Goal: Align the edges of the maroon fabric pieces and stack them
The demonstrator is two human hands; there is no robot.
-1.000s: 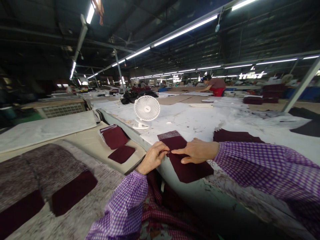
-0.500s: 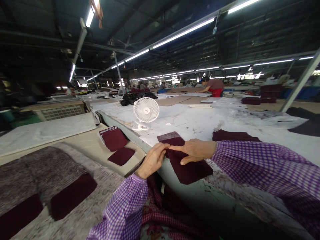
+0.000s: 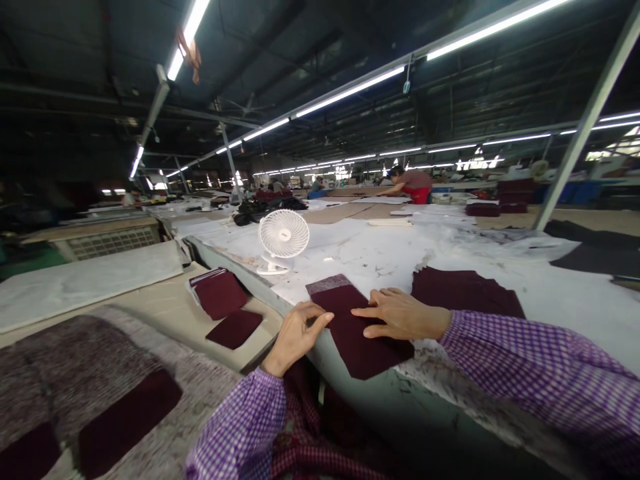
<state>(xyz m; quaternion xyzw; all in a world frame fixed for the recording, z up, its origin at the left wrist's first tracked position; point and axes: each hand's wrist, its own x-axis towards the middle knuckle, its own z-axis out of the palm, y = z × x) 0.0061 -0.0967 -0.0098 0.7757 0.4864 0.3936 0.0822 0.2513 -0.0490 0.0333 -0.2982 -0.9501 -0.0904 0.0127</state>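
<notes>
A dark maroon fabric piece [image 3: 363, 353] lies at the table's front edge, its near end hanging over. Beneath its far end is a strip with a speckled grey-maroon surface [image 3: 327, 284]. My left hand [image 3: 299, 333] rests at the piece's left edge, thumb stretched out and fingertips touching the cloth; it is open. My right hand [image 3: 400, 313] lies over the middle of the cloth, open, index finger and thumb spread. To its right, partly behind my forearm, is a fanned stack of maroon pieces [image 3: 463, 290].
A white fan [image 3: 284, 233] stands on the white-covered table [image 3: 350, 247]. On a lower beige surface at left are a maroon stack [image 3: 219, 293] and a single piece [image 3: 235, 329]. Two maroon pieces lie on speckled fabric [image 3: 90, 347]. Another person [image 3: 415, 183] bends over a far table.
My hands have moved apart: the right has slid right across the cloth, and the left thumb has spread from its fingers. The maroon piece lies flatter. The view has shifted slightly.
</notes>
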